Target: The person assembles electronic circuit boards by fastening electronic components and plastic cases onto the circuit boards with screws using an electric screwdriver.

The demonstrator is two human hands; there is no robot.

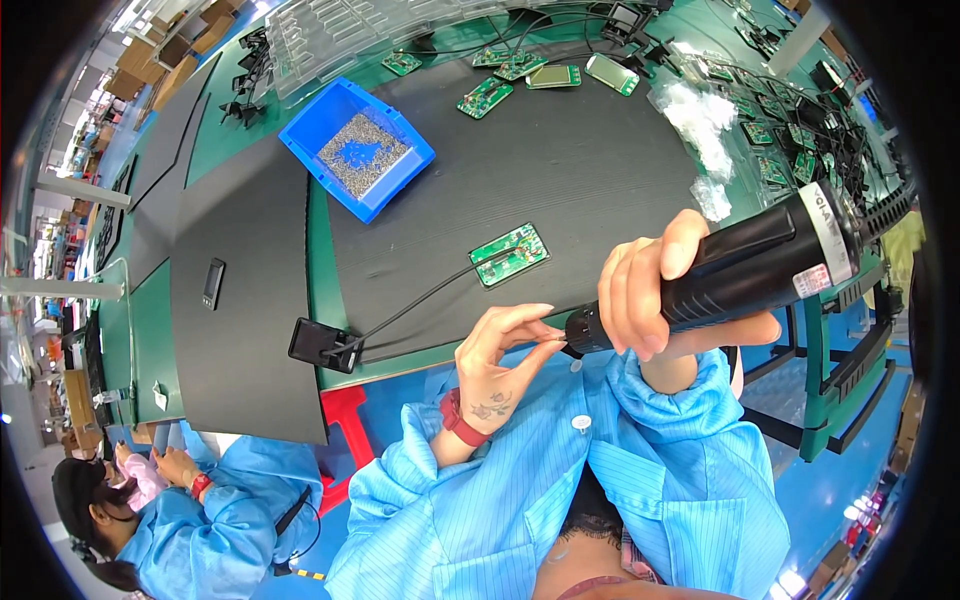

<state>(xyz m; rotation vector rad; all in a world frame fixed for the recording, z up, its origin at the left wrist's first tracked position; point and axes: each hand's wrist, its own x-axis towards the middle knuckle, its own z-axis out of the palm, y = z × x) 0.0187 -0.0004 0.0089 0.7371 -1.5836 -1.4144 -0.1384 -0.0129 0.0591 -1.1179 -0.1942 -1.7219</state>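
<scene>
My right hand (640, 290) is wrapped round the body of a black electric screwdriver (745, 262), which lies nearly level with its nose towards the left. At that nose, the thumb and forefinger of my left hand (500, 365) are pinched together. Whatever sits between those fingertips is too small to make out. Just beyond the left hand, a green circuit board (510, 255) lies on the black mat. A dark cable runs from the board to a small black housing (325, 345) at the mat's near left edge.
A blue bin (400, 185) of small metal screws stands at the far left of the mat (590, 150). Several circuit boards (485, 97) lie behind it, with clear plastic bags (700, 120) and cabled parts to the right. A co-worker (210, 510) sits at the lower left.
</scene>
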